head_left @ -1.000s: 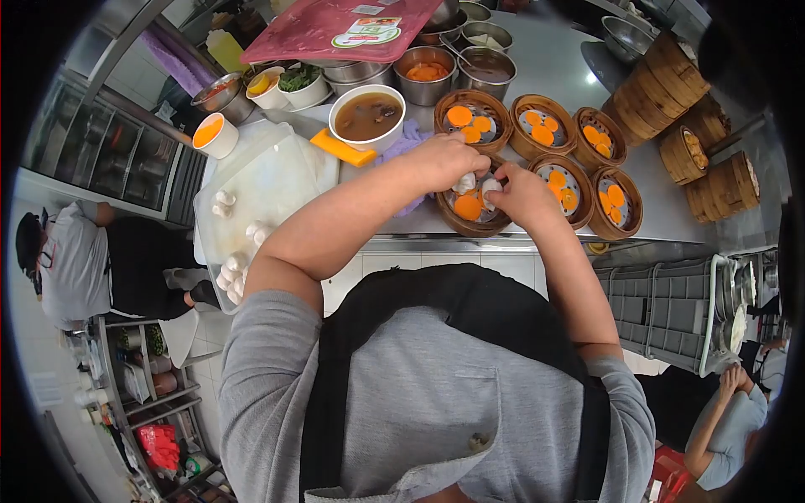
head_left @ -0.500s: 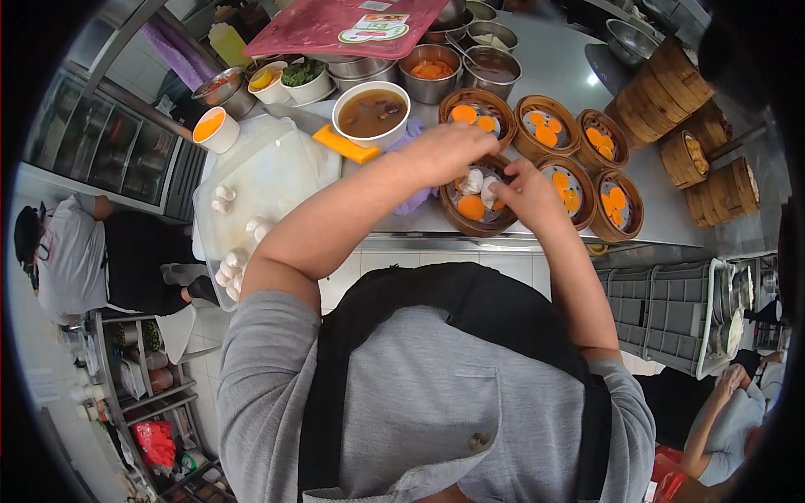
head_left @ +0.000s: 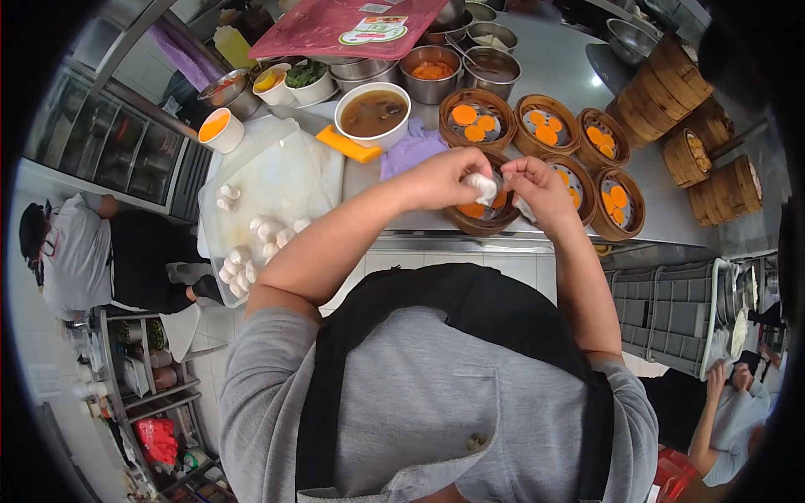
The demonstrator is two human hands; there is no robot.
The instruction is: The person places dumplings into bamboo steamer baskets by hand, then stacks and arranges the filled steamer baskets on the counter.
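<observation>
My left hand (head_left: 449, 178) pinches a white dumpling (head_left: 483, 188) above the front-left bamboo steamer (head_left: 481, 226). Close beside it, my right hand (head_left: 543, 194) has its fingers closed, and a second white dumpling (head_left: 525, 209) shows partly beneath them. Round orange slices (head_left: 472, 210) lie in that steamer, partly covered by my hands. Several other steamers stand around it, such as the back-left bamboo steamer (head_left: 507, 126), each with orange slices on a perforated base.
Several dumplings (head_left: 240, 267) lie on a translucent sheet over a white board (head_left: 323, 180) at left. A bowl of brown liquid (head_left: 371, 115), a yellow-orange block (head_left: 348, 144) and a purple cloth (head_left: 415, 151) are nearby. Stacked steamers (head_left: 662, 80) stand right. Other people are at both sides.
Both hands have come up from inside the front-left steamer, with the white dumplings lifted off the orange slices. My left hand has moved toward me, uncovering the back-left steamer.
</observation>
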